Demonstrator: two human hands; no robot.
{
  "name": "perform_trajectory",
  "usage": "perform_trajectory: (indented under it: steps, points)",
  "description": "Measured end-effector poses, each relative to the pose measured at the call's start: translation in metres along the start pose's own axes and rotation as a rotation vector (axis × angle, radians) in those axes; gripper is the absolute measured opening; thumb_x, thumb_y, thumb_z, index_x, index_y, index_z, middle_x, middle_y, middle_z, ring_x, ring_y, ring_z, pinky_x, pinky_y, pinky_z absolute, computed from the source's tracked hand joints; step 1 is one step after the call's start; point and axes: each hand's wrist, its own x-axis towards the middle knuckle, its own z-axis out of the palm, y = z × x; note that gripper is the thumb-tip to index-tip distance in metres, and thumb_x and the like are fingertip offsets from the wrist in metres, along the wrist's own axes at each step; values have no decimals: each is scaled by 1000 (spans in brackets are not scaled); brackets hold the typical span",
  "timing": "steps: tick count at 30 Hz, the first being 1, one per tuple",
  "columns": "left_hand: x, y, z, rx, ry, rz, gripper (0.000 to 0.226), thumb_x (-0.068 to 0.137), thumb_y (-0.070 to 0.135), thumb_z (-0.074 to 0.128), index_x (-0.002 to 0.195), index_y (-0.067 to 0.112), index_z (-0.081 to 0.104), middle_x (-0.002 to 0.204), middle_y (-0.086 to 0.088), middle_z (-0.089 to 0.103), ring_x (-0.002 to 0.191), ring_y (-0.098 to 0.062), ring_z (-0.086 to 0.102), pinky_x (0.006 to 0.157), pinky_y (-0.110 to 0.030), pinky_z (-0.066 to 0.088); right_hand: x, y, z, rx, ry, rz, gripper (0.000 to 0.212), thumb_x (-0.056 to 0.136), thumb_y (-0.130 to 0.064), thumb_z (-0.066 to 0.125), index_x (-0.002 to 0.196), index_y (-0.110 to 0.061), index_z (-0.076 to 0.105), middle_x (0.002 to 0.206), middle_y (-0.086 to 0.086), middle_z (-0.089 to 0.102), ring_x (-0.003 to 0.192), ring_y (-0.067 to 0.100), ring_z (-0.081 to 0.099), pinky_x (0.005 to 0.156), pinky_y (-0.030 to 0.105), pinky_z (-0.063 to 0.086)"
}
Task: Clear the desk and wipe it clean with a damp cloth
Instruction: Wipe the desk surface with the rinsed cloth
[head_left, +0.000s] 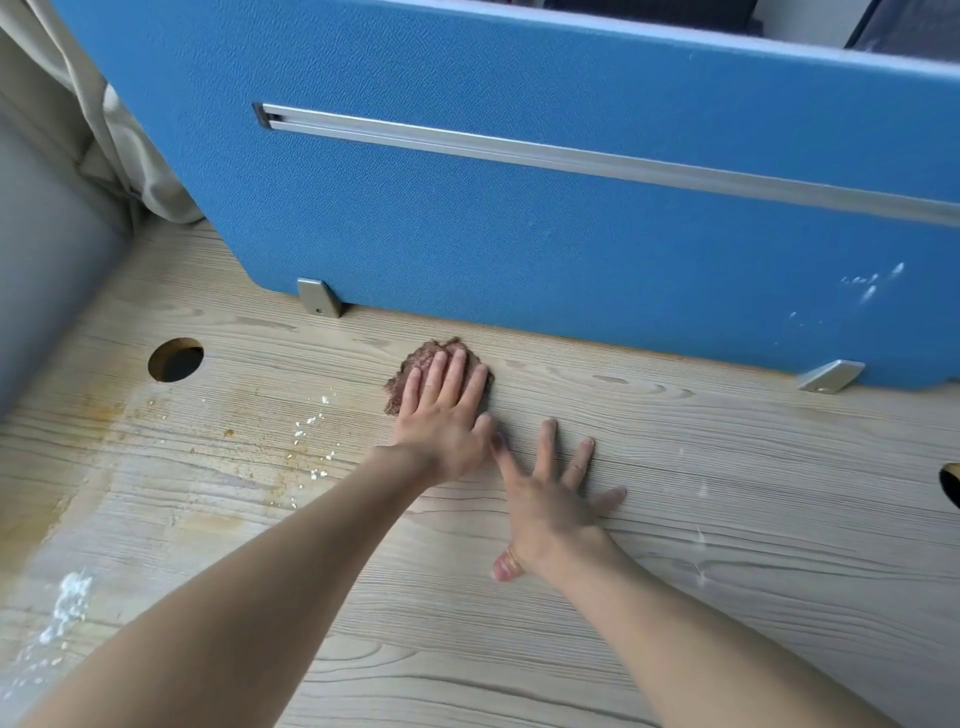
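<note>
Entry: my left hand (441, 421), flat, presses cloth (422, 354) for wiping pressure; right hand (550, 501), splayed beside it, grasps nothing, braces on worktop (727, 545)

The pale wood-grain desk (701, 597) bears a brown cloth (423, 354) by the blue partition (519, 234), flat under the left hand (441, 423). The right hand (550, 501) lies spread just beside. White crumbs (311, 431) and yellowish stains (104, 415) mark its left side near a round cable hole (175, 359).
</note>
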Motion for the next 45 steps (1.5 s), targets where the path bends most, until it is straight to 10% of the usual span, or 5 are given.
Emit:
perform_trajectory:
  steps: [45]
  points:
    - [-10, -30, -5, -56, 9, -86, 57, 104, 41, 13, 158, 36, -6, 165, 7, -17, 151, -12, -17, 122, -37, -10, -8, -14, 3, -84, 35, -91, 136, 70, -52, 86, 153, -38, -21, 157, 16, -38, 143, 53, -27, 101, 86, 12]
